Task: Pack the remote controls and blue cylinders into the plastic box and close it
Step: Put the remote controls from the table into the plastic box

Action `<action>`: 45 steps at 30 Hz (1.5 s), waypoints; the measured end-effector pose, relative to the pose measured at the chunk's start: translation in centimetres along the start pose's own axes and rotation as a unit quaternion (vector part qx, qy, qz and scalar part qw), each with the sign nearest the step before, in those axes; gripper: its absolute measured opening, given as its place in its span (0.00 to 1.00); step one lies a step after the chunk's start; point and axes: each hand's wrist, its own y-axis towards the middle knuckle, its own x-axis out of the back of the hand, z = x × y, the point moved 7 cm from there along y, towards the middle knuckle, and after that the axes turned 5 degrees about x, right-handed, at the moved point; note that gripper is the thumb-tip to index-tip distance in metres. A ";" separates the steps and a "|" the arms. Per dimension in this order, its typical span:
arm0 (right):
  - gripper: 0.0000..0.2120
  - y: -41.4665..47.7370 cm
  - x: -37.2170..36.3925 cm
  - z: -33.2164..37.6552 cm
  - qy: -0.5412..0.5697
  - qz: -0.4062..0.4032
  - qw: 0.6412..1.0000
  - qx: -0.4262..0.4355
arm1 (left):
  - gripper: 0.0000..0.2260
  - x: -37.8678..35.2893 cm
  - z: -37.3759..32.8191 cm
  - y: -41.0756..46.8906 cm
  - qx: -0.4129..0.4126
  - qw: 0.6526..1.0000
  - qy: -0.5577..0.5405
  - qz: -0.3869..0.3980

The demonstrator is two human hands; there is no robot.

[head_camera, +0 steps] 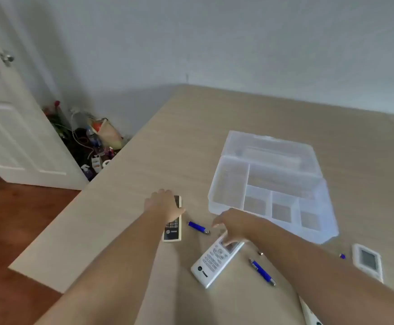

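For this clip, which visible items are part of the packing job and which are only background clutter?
Job items: open clear plastic box; dark-faced remote under the left hand; white remote touched by the right hand; remote with a screen; short blue cylinder; long blue cylinder.

Lying about: floor clutter by the white door, including a bag and a bottle.

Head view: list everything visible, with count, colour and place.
plastic box: 1, clear, open, empty, mid-table
remote controls: 4 visible, white, near table edge; one at bottom edge
blue cylinders: 3, blue, lying between the remotes; one barely visible
table: 1, beige
door: 1, white, left
clutter: mixed colours, on the floor in the corner
left hand: on the far-left remote
right hand: over the middle remote
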 end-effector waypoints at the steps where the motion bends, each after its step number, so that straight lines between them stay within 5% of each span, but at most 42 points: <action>1: 0.30 0.4 -0.8 -0.2 -0.032 0.029 0.999 -0.012 | 0.30 -0.9 0.3 0.2 0.014 1.000 -0.004 0.017; 9: 0.33 1.7 -3.6 -0.9 -0.186 0.080 0.979 0.008 | 0.22 -5.0 1.3 1.3 0.112 0.986 -0.122 0.019; 14: 0.20 1.4 -2.8 -1.7 -0.088 0.155 0.984 -0.026 | 0.13 -4.6 1.5 1.6 0.127 0.984 -0.117 0.043; 18: 0.10 0.8 0.8 -2.7 -0.017 0.203 0.978 -0.043 | 0.17 -1.8 1.5 1.6 0.133 0.977 -0.167 0.024; 22: 0.13 -1.3 8.1 -5.0 0.085 0.110 0.987 -0.077 | 0.24 4.6 -2.6 2.0 0.067 0.971 -0.226 -0.043; 28: 0.12 -6.6 14.4 -12.8 0.287 -0.034 0.948 -0.131 | 0.27 8.6 -12.2 1.7 -0.037 0.966 -0.248 -0.055; 35: 0.10 -8.8 13.3 -23.8 0.538 -0.325 0.762 -0.156 | 0.23 2.5 -17.8 2.7 -0.068 0.984 -0.166 -0.002; 39: 0.08 -6.7 10.3 -25.7 0.580 -0.352 0.717 -0.160 | 0.24 -0.6 -18.6 3.8 -0.066 0.994 -0.091 0.019; 45: 0.03 -4.8 8.2 -26.7 0.601 -0.334 0.705 -0.172 | 0.15 -3.6 -19.3 4.9 -0.110 0.987 0.104 0.043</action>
